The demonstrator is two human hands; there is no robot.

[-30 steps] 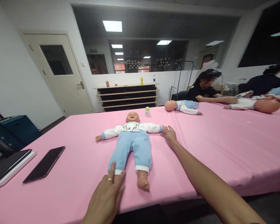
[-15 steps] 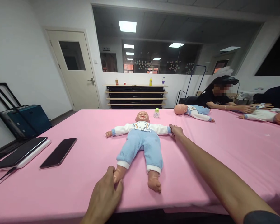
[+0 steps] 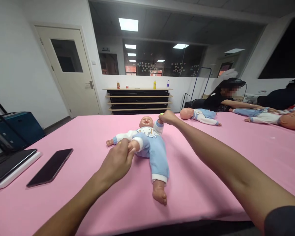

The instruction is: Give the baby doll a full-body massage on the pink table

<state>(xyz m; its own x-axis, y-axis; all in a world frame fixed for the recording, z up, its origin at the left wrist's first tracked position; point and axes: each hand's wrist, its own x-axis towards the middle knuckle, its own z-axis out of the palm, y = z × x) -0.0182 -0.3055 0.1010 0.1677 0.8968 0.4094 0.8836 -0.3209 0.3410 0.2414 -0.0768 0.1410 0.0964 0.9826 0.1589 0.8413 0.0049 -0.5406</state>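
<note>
A baby doll (image 3: 158, 154) in light blue trousers and a white top with an elephant face lies on its back on the pink-covered table (image 3: 199, 183). My left hand (image 3: 119, 159) is closed around the doll's foot on the left side, and that leg is bent up towards its belly. Closed round the doll's hand on the right side, my right hand (image 3: 169, 117) holds that arm raised. The doll's other leg lies straight towards me, and its other arm stretches out to the left. A bit of light green cap (image 3: 161, 113) shows behind my right hand; the bottle under it is hidden.
A dark phone (image 3: 50, 166) lies at the left, beside another phone on a white block (image 3: 19, 168). To the right lies a second doll (image 3: 201, 115). Beyond it a person (image 3: 226, 95) reaches towards a third doll (image 3: 267, 117). A suitcase (image 3: 17, 129) stands left of the table.
My left hand has lifted the doll's foot and folded its leg upward. My right hand has raised the doll's arm from the table. The view has shifted slightly.
</note>
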